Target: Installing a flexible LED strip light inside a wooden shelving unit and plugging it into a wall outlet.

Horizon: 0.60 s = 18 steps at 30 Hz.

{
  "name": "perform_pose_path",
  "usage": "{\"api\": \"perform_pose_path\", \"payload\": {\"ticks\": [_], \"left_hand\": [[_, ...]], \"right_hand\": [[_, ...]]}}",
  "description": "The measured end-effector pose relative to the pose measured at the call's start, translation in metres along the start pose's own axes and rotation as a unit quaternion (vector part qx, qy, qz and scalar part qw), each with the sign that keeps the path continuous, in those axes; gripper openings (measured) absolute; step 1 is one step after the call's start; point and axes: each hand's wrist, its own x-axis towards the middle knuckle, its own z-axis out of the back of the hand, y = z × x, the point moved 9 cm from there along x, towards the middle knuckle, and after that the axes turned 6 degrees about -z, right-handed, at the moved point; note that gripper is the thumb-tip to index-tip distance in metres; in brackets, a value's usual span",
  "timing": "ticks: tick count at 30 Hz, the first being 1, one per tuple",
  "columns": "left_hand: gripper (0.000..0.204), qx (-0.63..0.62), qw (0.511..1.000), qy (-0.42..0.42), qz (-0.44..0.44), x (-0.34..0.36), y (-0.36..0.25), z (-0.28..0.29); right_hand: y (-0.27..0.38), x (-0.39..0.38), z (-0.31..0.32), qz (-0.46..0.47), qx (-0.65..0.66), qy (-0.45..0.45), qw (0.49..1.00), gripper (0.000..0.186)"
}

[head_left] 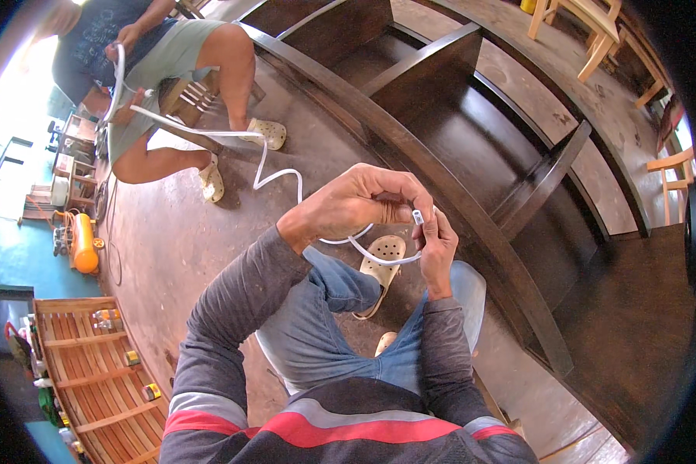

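A thin white cord (395, 262) runs in a loop below my hands, above my cream clog. Its end, a short white tip (418, 217), sticks up between my fingers. My right hand (438, 251) is closed round the cord just under that tip. From the other side, my left hand (352, 203) pinches at the same end, thumb and fingertips bent inward; its exact grip is partly hidden. Beyond my left wrist the cord zigzags away to a seated person, whose hand (127, 37) holds another stretch of it.
A long dark brown wooden shelf unit (414, 147) with open compartments lies along my right. Cream clogs (267, 134) mark the other person's feet, ahead left. An orange air compressor (84, 243) and a slatted wooden piece (93, 360) are at left, wooden stools (580, 27) far right.
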Motion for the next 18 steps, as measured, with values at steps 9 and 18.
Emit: {"api": "perform_pose_path", "payload": {"ticks": [9,18], "left_hand": [[0.019,-0.032,0.998,-0.043,0.036,-0.001,0.001,0.003],[0.023,0.099,0.945,-0.311,0.008,-0.019,0.003,0.073]], "right_hand": [[-0.001,0.000,-0.002,-0.005,-0.009,0.002,1.000,0.030],[-0.004,-0.011,-0.029,-0.094,-0.006,0.172,0.981,0.029]]}}
